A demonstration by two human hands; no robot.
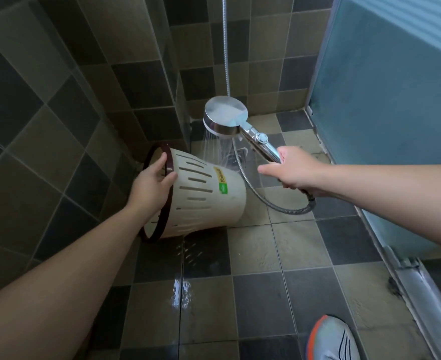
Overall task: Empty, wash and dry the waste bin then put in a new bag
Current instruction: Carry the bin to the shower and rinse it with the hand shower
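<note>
Left hand grips the slotted cream plastic bin by its dark rim; right hand grasps the spraying chrome shower head over wet checkered floor tiles

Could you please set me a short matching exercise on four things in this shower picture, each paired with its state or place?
Things:
1. waste bin
2. shower head
3. left hand
4. shoe

States or places:
A. spraying water downward
B. gripping a dark rim
C. tipped on its side, slotted and cream
D. at the bottom right on the tiled floor

Pairs: 1-C, 2-A, 3-B, 4-D
</note>
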